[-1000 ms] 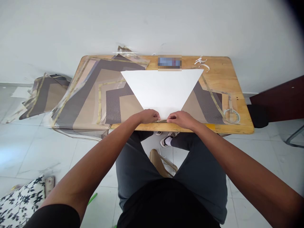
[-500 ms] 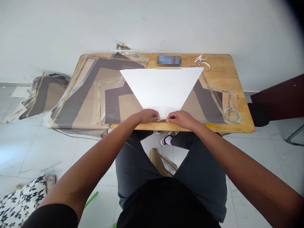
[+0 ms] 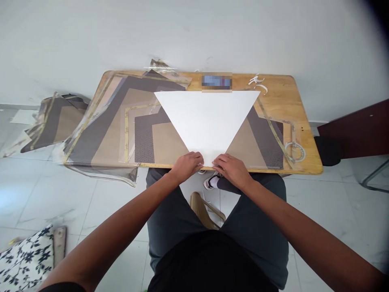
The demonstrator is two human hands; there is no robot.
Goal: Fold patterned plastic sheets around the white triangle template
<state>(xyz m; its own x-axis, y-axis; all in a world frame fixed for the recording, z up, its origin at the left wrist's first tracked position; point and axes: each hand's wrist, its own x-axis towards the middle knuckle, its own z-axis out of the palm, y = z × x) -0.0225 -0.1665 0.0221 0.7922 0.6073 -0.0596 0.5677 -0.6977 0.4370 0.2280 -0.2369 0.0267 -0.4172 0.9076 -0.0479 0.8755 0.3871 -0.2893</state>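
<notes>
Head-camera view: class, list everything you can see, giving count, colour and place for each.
Paper triangle: one, white, on the patterned sheets, tip toward the person.
Wooden table: one, honey-yellow, before the wall.
Patterned sheets: several, taupe and grey, on the table.
Sheet pile: one, taupe and grey, on the floor, left.
Floral cloth: one, black and white, lower left.
Trousers: one pair, dark grey, below the table.
Left hand: one, at the triangle's tip.
Right hand: one, at the triangle's tip.

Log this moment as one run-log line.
left hand: at white sheet's tip | right hand: at same tip | white sheet: triangular, on patterned sheets | table: wooden
</notes>
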